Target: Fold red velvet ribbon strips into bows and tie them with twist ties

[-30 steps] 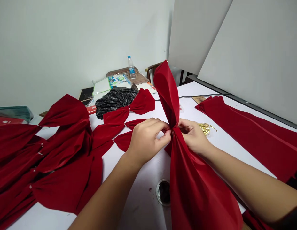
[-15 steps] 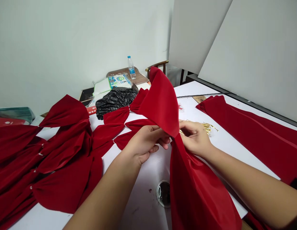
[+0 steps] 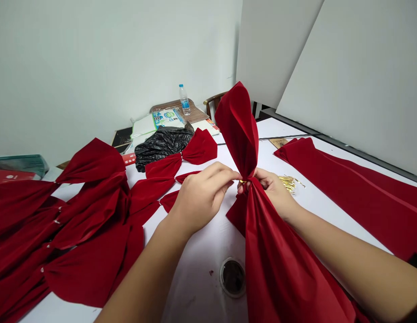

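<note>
A red velvet-like cloth (image 3: 282,269) stands gathered to a narrow neck in front of me, its upper end flaring upward and the rest hanging down over the table edge. My right hand (image 3: 272,190) is closed round the neck from the right, its fingertips partly behind the cloth. At the neck's left side shows a bit of a gold twist tie (image 3: 242,181). My left hand (image 3: 204,193) pinches at that tie with thumb and forefinger. A bundle of gold ties (image 3: 289,183) lies on the table just beyond my right hand.
On the left lie several red cloths (image 3: 90,264) gathered at their middles with small ties. A black plastic bag (image 3: 163,146), a water bottle (image 3: 184,101) and a long folded red cloth (image 3: 349,188) rest farther off. The white table (image 3: 198,269) has a round hole (image 3: 232,277).
The cloth's upper end has turned and now stands more upright, bunched tighter at the neck. My left hand has rolled over, back upward, and come to the gold tie.
</note>
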A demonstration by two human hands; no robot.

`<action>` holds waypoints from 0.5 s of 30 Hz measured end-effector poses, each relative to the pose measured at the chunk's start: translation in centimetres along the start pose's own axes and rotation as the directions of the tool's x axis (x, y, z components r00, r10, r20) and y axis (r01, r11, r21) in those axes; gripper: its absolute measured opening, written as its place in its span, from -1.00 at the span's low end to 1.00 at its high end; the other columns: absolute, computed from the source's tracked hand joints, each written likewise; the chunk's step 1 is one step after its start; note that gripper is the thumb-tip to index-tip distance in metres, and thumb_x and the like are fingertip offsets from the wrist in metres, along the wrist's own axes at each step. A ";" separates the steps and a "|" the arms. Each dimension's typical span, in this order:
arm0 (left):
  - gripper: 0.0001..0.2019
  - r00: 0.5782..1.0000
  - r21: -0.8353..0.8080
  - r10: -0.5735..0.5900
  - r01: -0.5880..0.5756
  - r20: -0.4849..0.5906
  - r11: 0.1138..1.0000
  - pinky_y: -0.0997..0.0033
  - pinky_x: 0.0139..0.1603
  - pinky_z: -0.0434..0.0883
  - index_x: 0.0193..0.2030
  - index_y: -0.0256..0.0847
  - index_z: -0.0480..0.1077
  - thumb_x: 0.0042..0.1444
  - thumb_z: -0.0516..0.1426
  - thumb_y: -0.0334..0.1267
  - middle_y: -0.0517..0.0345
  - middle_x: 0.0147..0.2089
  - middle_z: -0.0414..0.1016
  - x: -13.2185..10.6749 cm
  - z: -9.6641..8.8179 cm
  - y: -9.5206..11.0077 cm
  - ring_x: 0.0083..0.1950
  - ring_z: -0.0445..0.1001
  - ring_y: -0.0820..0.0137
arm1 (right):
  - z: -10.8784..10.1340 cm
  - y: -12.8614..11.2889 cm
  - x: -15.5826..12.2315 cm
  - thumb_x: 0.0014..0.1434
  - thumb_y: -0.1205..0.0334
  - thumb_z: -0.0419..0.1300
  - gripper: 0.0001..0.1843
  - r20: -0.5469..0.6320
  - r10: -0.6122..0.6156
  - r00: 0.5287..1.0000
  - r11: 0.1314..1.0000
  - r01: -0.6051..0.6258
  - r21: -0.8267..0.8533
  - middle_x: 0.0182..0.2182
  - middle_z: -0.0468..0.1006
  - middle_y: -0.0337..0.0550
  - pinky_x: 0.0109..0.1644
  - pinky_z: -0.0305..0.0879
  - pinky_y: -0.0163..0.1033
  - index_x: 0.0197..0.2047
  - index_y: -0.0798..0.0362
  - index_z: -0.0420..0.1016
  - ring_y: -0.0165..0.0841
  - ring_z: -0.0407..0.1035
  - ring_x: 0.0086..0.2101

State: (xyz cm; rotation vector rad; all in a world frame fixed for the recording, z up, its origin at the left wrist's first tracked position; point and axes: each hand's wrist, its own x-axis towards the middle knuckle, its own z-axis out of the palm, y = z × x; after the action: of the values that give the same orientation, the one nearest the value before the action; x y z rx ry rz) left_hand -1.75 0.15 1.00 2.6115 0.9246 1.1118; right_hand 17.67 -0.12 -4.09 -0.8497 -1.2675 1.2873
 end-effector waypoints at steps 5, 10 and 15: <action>-0.89 0.977 0.142 0.208 -0.199 -0.053 0.970 0.53 -0.10 0.49 -0.10 -0.23 0.53 0.31 0.17 -0.36 0.12 -0.10 0.62 -0.5 0.2 -0.4 -0.11 0.61 0.46 | 0.1 0.4 -0.2 -0.11 -0.02 0.56 -0.54 0.033 0.088 0.996 0.994 -0.090 0.067 -0.49 0.56 -0.19 -0.34 0.49 -0.35 -0.33 0.09 0.51 -0.40 0.49 -0.45; -0.92 0.965 0.149 0.254 -0.241 -0.068 0.959 0.51 -0.13 0.49 -0.15 -0.23 0.55 0.29 0.19 -0.34 0.13 -0.17 0.65 -0.4 0.2 -0.3 -0.15 0.61 0.45 | 0.2 0.3 -0.1 -0.19 0.14 0.59 -0.59 0.076 0.109 0.991 0.985 -0.117 0.124 -0.51 0.55 -0.23 -0.36 0.43 -0.40 -0.37 0.09 0.52 -0.44 0.45 -0.47; -0.91 0.986 0.041 0.150 -0.147 -0.067 0.988 0.49 -0.20 0.46 -0.26 -0.27 0.55 0.25 0.20 -0.36 0.13 -0.26 0.63 -0.2 0.4 -0.1 -0.25 0.58 0.46 | 0.2 0.1 -0.1 -0.08 0.11 0.55 -0.64 0.105 0.001 0.994 0.999 -0.006 0.046 -0.46 0.56 -0.21 -0.31 0.42 -0.38 -0.39 0.10 0.51 -0.44 0.43 -0.44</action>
State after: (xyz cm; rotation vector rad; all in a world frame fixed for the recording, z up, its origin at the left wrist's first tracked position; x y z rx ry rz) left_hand -1.64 0.10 0.59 2.7255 0.7804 1.2404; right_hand 17.44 -0.23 -4.21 -0.7599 -1.3133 1.3742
